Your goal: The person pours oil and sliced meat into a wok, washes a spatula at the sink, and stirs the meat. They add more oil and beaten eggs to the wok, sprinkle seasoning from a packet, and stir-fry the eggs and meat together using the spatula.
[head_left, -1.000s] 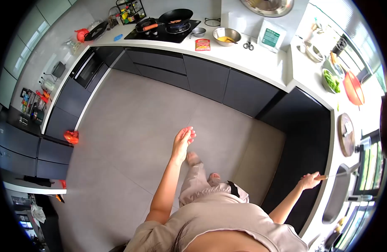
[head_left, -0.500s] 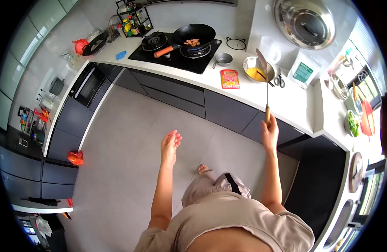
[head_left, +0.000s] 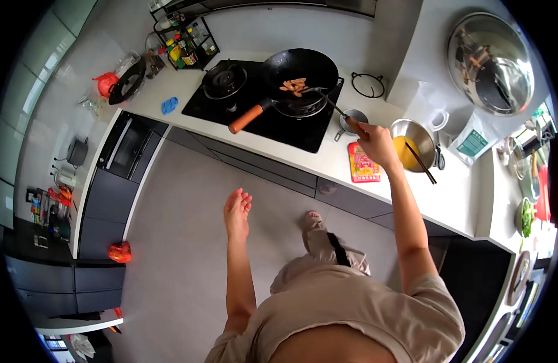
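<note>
A black wok with an orange-brown handle sits on the right burner, with several reddish-brown food pieces in it. My right hand grips the wooden handle of a spatula; its metal head is at the wok's near right side, close to the food. Whether the head touches the food is hard to tell. My left hand is held above the floor in front of the cabinets, holding nothing, its fingers loosely curled and apart.
Beside the wok are a small grey pan, a red packet and a metal bowl of yellow liquid with dark chopsticks. Scissors lie by the bowl. A blue cloth lies left of the stove.
My right hand has swung forward and left, bringing the spatula from upright near the bowl down to the wok. I have stepped nearer to the counter. My left hand stays empty.
</note>
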`<state>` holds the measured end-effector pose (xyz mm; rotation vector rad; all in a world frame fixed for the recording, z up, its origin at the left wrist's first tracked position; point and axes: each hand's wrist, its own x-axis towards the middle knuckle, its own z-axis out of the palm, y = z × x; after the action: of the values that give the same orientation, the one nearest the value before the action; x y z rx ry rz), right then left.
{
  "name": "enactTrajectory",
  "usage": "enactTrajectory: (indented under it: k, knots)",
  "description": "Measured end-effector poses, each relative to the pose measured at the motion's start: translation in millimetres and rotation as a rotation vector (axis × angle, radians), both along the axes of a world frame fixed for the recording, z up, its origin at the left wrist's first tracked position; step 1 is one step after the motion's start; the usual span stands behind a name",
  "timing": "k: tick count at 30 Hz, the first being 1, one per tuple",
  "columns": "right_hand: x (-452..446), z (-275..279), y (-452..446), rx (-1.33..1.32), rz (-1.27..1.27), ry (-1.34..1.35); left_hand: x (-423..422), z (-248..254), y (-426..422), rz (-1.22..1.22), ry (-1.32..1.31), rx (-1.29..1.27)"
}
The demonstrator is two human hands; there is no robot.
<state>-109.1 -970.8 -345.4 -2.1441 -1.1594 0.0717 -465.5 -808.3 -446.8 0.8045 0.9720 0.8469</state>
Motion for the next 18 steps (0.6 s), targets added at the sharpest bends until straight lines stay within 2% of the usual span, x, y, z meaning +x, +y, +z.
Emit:
enactTrajectory:
  k: [3,8,14,15,18]
  knots:
    - [27.4,1.9,46.1,-0.16,-0.026,-0.015,28.7,8.6,47.2,-0.003,0.022,0.016]
    - [36.6,11.8,80.8,-0.238,-0.008,-0.009,59.3,6.1,108.0,0.031,0.017,0.016]
    - [35.8,-26.5,123.3,-0.268,-0.125,-0.061,90.9,20.5,156.3,-0.047,0.036,-0.012]
    - [36.6,-31.8,129.7,-0.263,-0.148,0.003,94.8,21.0,161.7,-0.062,0.041,-0.027]
    - [31.7,-40.1,141.3,-0.152,-0.184,0.009,99.4,18.6,180.8,-0.198,-0.005,-0.015]
